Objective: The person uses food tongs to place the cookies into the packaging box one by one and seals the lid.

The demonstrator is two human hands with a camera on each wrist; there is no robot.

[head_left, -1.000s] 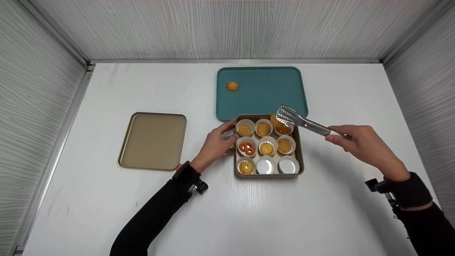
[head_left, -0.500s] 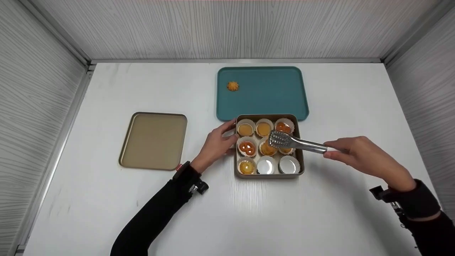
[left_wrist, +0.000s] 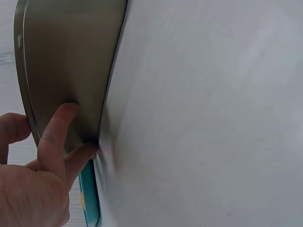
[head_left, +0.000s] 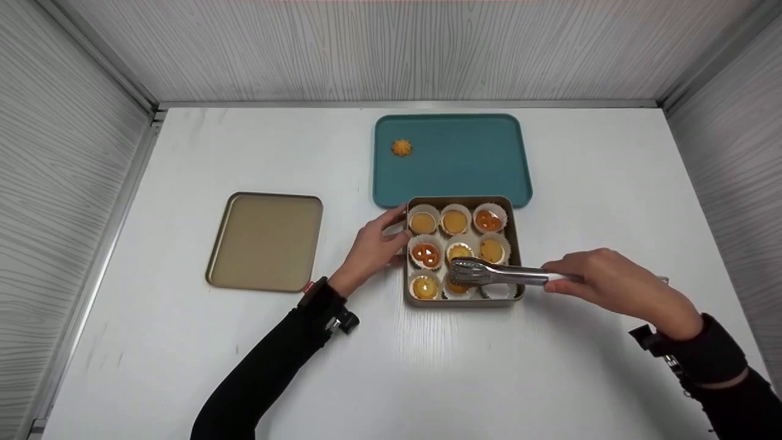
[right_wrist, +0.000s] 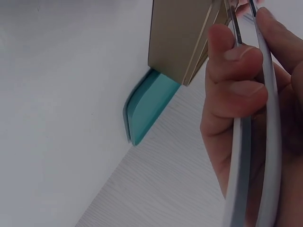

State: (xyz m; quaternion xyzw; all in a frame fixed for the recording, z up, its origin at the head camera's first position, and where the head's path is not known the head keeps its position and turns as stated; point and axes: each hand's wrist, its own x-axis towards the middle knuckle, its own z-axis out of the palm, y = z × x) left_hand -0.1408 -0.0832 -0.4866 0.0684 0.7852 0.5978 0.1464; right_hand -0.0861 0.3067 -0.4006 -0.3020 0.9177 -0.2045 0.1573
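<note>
My right hand (head_left: pixel 611 287) grips metal food tongs (head_left: pixel 507 275) by their white handles, and both handle arms run through its fingers in the right wrist view. The slotted tong head lies over the front middle paper cup of a gold tin (head_left: pixel 467 304). Under its edge shows a golden cookie (head_left: pixel 459 287), partly hidden. My left hand (head_left: pixel 372 247) rests against the tin's left wall; in the left wrist view its fingertips touch the wall (left_wrist: pixel 61 61). Other cups hold cookies, such as a plain one (head_left: pixel 455 222) and a red-topped one (head_left: pixel 426 254). The front right cup (head_left: pixel 500 291) has no cookie.
A teal tray (head_left: pixel 470 159) lies behind the tin, with one ridged cookie (head_left: pixel 401 148) on it. To the left is a shallow gold lid (head_left: pixel 266 241). Pale wood-grain panels (head_left: pixel 403 49) border the white table (head_left: pixel 391 373) at the back and sides.
My right hand has brought the tongs forward and left, from the tin's back right cup over the centre to the front middle cup, with a cookie. My left hand stays at the tin.
</note>
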